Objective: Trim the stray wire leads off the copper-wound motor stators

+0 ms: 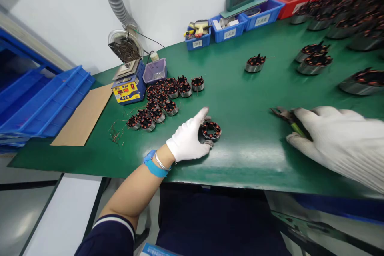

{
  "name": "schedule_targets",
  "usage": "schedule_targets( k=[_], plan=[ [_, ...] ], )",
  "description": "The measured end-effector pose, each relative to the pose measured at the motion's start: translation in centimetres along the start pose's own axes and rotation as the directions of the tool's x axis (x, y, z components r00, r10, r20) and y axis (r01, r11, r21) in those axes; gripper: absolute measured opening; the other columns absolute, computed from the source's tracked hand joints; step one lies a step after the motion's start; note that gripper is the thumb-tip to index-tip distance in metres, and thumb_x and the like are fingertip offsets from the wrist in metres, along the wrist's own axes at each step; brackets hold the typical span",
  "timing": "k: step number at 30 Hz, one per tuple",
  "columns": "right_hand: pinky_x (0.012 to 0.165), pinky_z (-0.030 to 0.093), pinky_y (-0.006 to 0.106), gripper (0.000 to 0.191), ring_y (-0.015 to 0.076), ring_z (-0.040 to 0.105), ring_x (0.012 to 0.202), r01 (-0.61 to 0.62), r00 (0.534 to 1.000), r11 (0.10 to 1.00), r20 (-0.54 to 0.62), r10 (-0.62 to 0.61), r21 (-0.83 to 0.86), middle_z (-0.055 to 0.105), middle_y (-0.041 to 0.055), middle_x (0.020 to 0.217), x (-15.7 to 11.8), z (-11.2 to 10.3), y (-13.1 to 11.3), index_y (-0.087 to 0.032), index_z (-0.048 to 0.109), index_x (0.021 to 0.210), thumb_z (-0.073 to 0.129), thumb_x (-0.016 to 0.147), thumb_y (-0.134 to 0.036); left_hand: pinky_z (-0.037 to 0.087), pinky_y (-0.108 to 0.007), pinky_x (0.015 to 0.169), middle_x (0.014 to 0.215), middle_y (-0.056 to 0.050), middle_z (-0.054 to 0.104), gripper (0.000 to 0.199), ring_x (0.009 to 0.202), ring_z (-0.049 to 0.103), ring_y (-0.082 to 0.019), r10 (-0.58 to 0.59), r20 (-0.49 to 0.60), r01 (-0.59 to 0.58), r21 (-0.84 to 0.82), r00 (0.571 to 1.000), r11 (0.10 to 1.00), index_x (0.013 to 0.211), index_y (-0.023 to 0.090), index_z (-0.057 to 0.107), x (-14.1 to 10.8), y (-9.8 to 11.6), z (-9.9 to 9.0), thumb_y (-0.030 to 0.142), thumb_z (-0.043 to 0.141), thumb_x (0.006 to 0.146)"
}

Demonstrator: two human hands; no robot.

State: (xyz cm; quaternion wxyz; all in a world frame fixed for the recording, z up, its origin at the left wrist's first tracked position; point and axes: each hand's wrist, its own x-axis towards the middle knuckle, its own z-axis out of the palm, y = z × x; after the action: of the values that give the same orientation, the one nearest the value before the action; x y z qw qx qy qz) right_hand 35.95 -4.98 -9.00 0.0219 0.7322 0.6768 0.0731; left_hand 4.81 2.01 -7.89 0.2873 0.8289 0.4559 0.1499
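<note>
White-gloved left hand (pixel 189 139) is clamped on a copper-wound stator (pixel 211 137), which sits within its grasp on the green bench (pixel 249 148). The right hand (pixel 336 132), also gloved, is closed around green-handled pliers (pixel 297 128). More stators (pixel 162 99) stand beyond the left hand.

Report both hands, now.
Left hand: closed around a copper-wound ring at the green tabletop.
Right hand: closed, holding green-handled pliers.
</note>
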Motion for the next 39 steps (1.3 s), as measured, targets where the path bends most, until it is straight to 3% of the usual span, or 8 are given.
schedule_targets(
  k=[5, 12, 21, 25, 29, 31, 36, 39],
  plan=[
    [0.085, 0.056, 0.051, 0.064, 0.0389, 0.068, 0.104, 0.156, 0.988, 0.981, -0.034, -0.153, 0.117, 0.069, 0.0229, 0.123, -0.4, -1.3, -3.1, -0.012, 0.067, 0.128, 0.036, 0.095, -0.057, 0.058, -0.047, 0.107, 0.131, -0.013, 0.070, 0.103, 0.118, 0.071, -0.034, -0.130, -0.035, 0.130, 0.010, 0.991, 0.991, 0.151, 0.019, 0.049, -0.2, 1.6, 0.7, 0.054, 0.090, 0.064],
    [0.082, 0.060, 0.051, 0.059, 0.0369, 0.072, 0.102, 0.220, 0.972, 0.864, -0.026, -0.234, 0.453, 0.073, 0.0160, 0.123, -2.0, -0.4, -7.0, -0.018, 0.070, 0.126, 0.054, 0.082, -0.053, 0.053, -0.049, 0.113, 0.149, -0.017, 0.060, 0.125, 0.130, 0.065, -0.036, 0.015, 0.024, -0.015, -0.031, 1.000, 0.999, 0.159, 0.018, 0.036, 0.0, 2.1, 1.9, 0.060, 0.093, 0.056],
    [0.086, 0.062, 0.044, 0.049, 0.0295, 0.075, 0.103, -0.114, 0.992, 0.464, 0.124, 0.009, 0.878, 0.076, 0.0120, 0.121, -1.0, -0.5, -8.0, -0.023, 0.066, 0.122, 0.059, 0.086, -0.055, 0.058, -0.051, 0.102, 0.131, -0.012, 0.073, 0.094, 0.118, 0.071, -0.038, 0.067, 0.113, -0.074, 0.060, 0.991, 0.995, 0.159, 0.022, 0.040, 0.2, 2.5, 2.3, 0.045, 0.075, 0.076],
    [0.066, 0.058, 0.037, 0.027, 0.0233, 0.070, 0.073, 0.155, 0.988, 0.634, -0.117, -0.101, 0.758, 0.075, 0.0073, 0.084, -0.6, -0.1, -7.9, -0.025, 0.067, 0.083, 0.051, 0.094, -0.042, 0.059, -0.048, 0.101, 0.132, -0.010, 0.072, 0.095, 0.118, 0.070, -0.036, 0.075, 0.154, -0.085, 0.061, 0.985, 0.995, 0.159, 0.022, 0.040, -0.1, 2.9, 1.9, 0.041, 0.073, 0.073],
    [0.091, 0.058, 0.047, 0.035, 0.0220, 0.065, 0.066, 0.642, 0.766, 0.657, -0.311, -0.562, 0.395, 0.064, 0.0054, 0.063, -0.8, 0.0, -6.7, -0.023, 0.062, 0.067, 0.046, 0.098, -0.029, 0.057, -0.043, 0.105, 0.142, -0.010, 0.067, 0.093, 0.125, 0.068, -0.034, 0.068, 0.148, -0.070, 0.009, 0.987, 0.997, 0.159, 0.021, 0.041, -0.3, 2.9, 1.8, 0.038, 0.070, 0.072],
    [0.098, 0.056, 0.052, 0.033, 0.0244, 0.068, 0.071, 0.696, 0.716, 0.613, -0.293, -0.634, 0.374, 0.064, 0.0054, 0.063, -1.0, 0.0, -6.1, -0.023, 0.064, 0.067, 0.049, 0.096, -0.029, 0.057, -0.044, 0.104, 0.140, -0.010, 0.068, 0.096, 0.123, 0.068, -0.035, 0.085, 0.180, -0.087, 0.001, 0.980, 0.996, 0.161, 0.021, 0.037, -0.3, 2.7, 1.8, 0.038, 0.069, 0.072],
    [0.060, 0.055, 0.037, 0.030, 0.0271, 0.072, 0.075, 0.252, 0.935, 0.681, 0.007, -0.353, 0.687, 0.077, 0.0080, 0.087, -1.2, -1.2, -6.2, -0.025, 0.071, 0.088, 0.059, 0.088, -0.053, 0.057, -0.051, 0.098, 0.128, -0.014, 0.069, 0.108, 0.115, 0.068, -0.039, 0.123, 0.273, -0.150, 0.083, 0.954, 0.985, 0.167, 0.021, 0.020, -0.1, 2.4, 1.9, 0.040, 0.069, 0.073],
    [0.057, 0.048, 0.035, 0.034, 0.0208, 0.063, 0.060, 0.197, 0.959, 0.672, 0.001, -0.283, 0.714, 0.068, 0.0057, 0.072, -0.9, -1.9, -6.9, -0.025, 0.059, 0.072, 0.048, 0.093, -0.048, 0.056, -0.052, 0.098, 0.126, -0.015, 0.068, 0.109, 0.113, 0.068, -0.038, 0.143, 0.306, -0.180, 0.095, 0.941, 0.979, 0.168, 0.023, 0.017, -0.2, 2.4, 1.8, 0.037, 0.069, 0.072]
  ],
)
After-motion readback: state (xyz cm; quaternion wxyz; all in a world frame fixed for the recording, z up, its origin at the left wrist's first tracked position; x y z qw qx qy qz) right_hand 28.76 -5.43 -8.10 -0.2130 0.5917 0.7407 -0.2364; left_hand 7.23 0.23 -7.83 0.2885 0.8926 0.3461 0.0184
